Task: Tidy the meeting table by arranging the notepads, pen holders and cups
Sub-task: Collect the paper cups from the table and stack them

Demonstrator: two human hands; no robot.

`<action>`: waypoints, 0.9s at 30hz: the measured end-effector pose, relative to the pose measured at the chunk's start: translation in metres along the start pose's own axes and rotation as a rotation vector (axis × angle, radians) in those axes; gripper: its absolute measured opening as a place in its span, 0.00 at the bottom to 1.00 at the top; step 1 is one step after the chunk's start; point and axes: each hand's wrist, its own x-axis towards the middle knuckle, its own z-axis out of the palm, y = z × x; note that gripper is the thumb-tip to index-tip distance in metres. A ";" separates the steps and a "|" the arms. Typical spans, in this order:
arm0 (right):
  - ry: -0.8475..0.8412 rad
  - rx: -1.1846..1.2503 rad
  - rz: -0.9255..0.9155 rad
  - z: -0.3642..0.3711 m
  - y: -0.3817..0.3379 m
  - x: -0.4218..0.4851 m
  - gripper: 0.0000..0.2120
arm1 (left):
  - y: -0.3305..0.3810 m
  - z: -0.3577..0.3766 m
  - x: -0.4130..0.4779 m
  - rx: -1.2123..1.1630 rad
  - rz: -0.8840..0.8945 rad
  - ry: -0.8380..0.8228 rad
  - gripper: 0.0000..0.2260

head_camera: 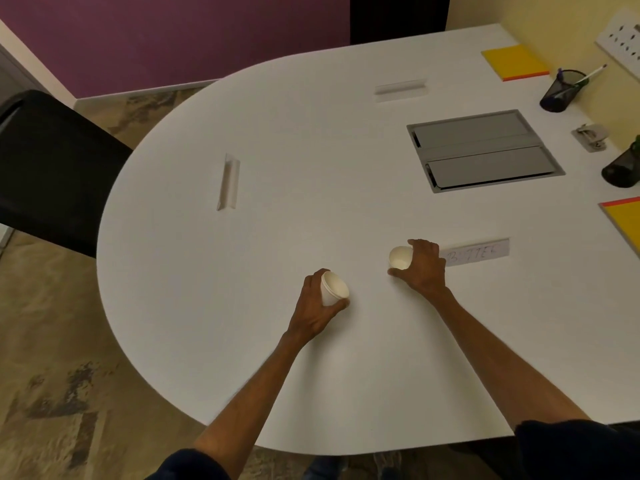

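Note:
My left hand [313, 306] grips a white paper cup [333, 287] near the front of the white table [277, 168]. A little to the right, my right hand [424, 268] grips a second white paper cup [400, 257], its mouth turned toward me. A yellow notepad [514, 61] lies at the far right corner, and another yellow notepad [627, 223] pokes in at the right edge. One black mesh pen holder [559, 93] with pens stands by the wall. A second pen holder [621, 169] is cut off at the right edge.
A grey cable hatch [485, 150] is set into the table. A paper name label [476, 254] lies just right of my right hand. Two clear card stands [228, 181] [400, 88] sit on the table. A black chair [52, 168] stands at the left; a metal clip [590, 136] lies near the wall.

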 end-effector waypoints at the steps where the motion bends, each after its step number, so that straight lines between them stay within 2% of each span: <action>1: 0.012 0.002 -0.019 -0.001 -0.002 -0.001 0.41 | 0.002 0.000 0.000 0.000 0.003 0.002 0.32; 6: 0.102 0.104 -0.194 0.003 -0.026 -0.022 0.30 | 0.011 0.003 -0.003 0.002 0.022 0.024 0.32; 8: 0.097 0.156 -0.255 0.007 -0.039 -0.034 0.28 | 0.016 0.004 -0.006 -0.007 0.037 0.034 0.32; 10: -0.003 0.295 -0.255 0.007 -0.053 -0.046 0.29 | 0.023 0.003 -0.011 -0.016 0.053 0.060 0.32; 12: -0.208 0.446 -0.244 0.002 -0.065 -0.055 0.31 | 0.027 0.000 -0.016 -0.006 0.072 0.092 0.31; 14: -0.404 0.482 -0.270 -0.002 -0.072 -0.058 0.33 | 0.033 -0.006 -0.023 0.024 0.085 0.117 0.31; 16: -0.523 0.481 -0.300 -0.008 -0.079 -0.059 0.33 | 0.040 -0.014 -0.031 0.035 0.086 0.142 0.31; 27: -0.697 0.420 -0.551 -0.024 -0.148 -0.102 0.27 | 0.049 -0.051 -0.114 -0.008 0.043 0.390 0.26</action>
